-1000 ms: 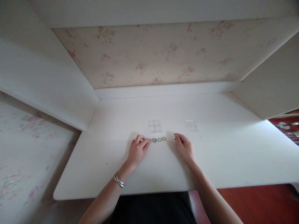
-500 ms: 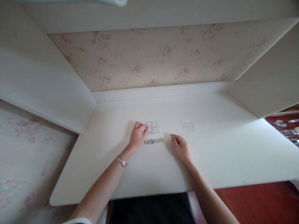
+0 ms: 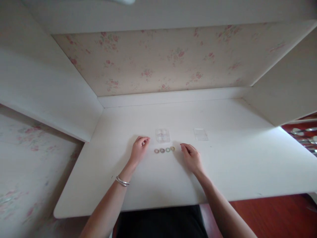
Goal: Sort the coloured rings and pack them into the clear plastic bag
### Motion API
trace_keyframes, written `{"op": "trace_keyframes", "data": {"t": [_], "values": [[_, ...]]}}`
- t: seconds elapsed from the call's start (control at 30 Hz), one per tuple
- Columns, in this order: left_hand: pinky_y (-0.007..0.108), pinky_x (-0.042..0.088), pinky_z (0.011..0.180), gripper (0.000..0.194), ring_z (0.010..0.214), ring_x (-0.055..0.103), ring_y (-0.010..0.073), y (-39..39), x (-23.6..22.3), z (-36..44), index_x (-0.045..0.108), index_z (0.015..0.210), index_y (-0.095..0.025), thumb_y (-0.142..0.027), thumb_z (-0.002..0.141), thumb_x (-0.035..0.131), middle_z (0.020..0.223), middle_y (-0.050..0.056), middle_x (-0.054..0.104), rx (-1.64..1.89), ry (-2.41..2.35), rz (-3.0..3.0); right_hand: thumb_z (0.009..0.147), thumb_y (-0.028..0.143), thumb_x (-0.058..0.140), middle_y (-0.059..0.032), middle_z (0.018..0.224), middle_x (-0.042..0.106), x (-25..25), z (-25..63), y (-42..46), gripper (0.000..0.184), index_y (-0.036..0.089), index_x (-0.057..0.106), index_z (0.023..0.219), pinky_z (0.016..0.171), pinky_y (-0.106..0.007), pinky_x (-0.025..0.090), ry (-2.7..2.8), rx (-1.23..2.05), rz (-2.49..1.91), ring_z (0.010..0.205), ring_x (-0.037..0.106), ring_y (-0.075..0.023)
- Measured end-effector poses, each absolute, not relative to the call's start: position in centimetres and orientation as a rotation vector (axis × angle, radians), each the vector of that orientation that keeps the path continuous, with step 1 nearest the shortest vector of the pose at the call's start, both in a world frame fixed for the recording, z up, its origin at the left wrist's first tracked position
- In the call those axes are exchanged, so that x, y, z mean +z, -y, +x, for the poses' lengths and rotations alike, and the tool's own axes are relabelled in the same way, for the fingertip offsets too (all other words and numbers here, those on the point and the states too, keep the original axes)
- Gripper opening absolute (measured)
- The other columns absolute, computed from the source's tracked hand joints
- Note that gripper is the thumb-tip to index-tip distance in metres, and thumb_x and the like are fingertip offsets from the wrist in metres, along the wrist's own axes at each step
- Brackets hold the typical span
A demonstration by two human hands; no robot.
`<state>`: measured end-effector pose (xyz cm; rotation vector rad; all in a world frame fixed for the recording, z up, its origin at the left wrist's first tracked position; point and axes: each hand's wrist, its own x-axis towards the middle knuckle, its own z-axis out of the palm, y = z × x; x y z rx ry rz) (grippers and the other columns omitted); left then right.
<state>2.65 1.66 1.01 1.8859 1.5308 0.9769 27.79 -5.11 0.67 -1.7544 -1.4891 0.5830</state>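
A short row of small coloured rings [image 3: 164,150] lies on the white desk [image 3: 223,165], between my two hands. My left hand [image 3: 139,148], with a silver bangle on its wrist, rests left of the rings with its fingers curled in and nothing visible in them. My right hand [image 3: 191,157] lies just right of the row, fingers loosely bent and apart, holding nothing. Just behind the rings sits a small clear compartment box [image 3: 162,135]. Its clear flat lid [image 3: 200,134] lies apart to the right.
The desk sits in an alcove with white side panels [image 3: 49,89] and a floral back wall [image 3: 160,59]. A white ledge [image 3: 173,96] runs along the back. Red-brown floor [image 3: 272,215] shows at the lower right, and shiny metal objects [image 3: 305,137] at the far right edge.
My left hand went from the leftmost ring up to the clear box's edge, then drew back left of the rings. The right hand barely moved.
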Motion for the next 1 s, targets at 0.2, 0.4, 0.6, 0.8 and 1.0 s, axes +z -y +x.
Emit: {"op": "trace_keyframes", "data": {"t": [0.2, 0.4, 0.6, 0.8, 1.0], "values": [[0.025, 0.045, 0.069, 0.028, 0.075, 0.058, 0.0131, 1.9, 1.4, 0.5, 0.066, 0.092, -0.019, -0.040, 0.087, 0.048, 0.087, 0.002, 0.065, 0.866, -1.476, 1.673, 0.090, 0.029, 0.045, -0.0058, 0.092, 0.064, 3.2, 23.5, 6.1, 0.023, 0.025, 0.063, 0.104, 0.079, -0.032, 0.040, 2.175, 0.398, -1.500, 0.088, 0.056, -0.0188], [0.027, 0.046, 0.075, 0.030, 0.081, 0.059, 0.0156, 2.0, 1.6, 0.0, 0.067, 0.093, -0.020, -0.043, 0.085, 0.048, 0.090, 0.002, 0.067, 0.876, -1.431, 1.550, 0.090, 0.026, 0.047, -0.0054, 0.088, 0.061, 3.9, 21.0, 5.2, 0.022, 0.026, 0.061, 0.108, 0.076, -0.031, 0.035, 2.386, 0.218, -1.481, 0.083, 0.053, -0.0182], [0.027, 0.046, 0.076, 0.030, 0.083, 0.060, 0.0164, 2.0, 1.5, -0.3, 0.067, 0.091, -0.020, -0.043, 0.084, 0.049, 0.091, 0.003, 0.067, 0.921, -1.415, 1.518, 0.092, 0.027, 0.045, -0.0049, 0.086, 0.059, 3.6, 20.1, 4.4, 0.020, 0.024, 0.063, 0.101, 0.072, -0.030, 0.030, 2.452, 0.138, -1.523, 0.080, 0.051, -0.0167], [0.027, 0.045, 0.077, 0.030, 0.085, 0.059, 0.0166, 1.9, 1.5, -0.5, 0.066, 0.092, -0.020, -0.043, 0.084, 0.050, 0.091, 0.003, 0.067, 0.908, -1.384, 1.486, 0.093, 0.022, 0.044, -0.0041, 0.084, 0.059, 3.0, 19.8, 4.1, 0.019, 0.023, 0.063, 0.096, 0.071, -0.030, 0.029, 2.495, 0.048, -1.519, 0.079, 0.050, -0.0160], [0.028, 0.045, 0.075, 0.030, 0.081, 0.059, 0.0162, 1.7, 1.5, -0.7, 0.066, 0.091, -0.020, -0.044, 0.084, 0.049, 0.088, 0.003, 0.067, 0.893, -1.355, 1.484, 0.092, 0.020, 0.045, -0.0042, 0.086, 0.060, 2.8, 19.7, 4.3, 0.019, 0.023, 0.063, 0.097, 0.071, -0.030, 0.030, 2.491, 0.064, -1.512, 0.079, 0.050, -0.0166]]}}
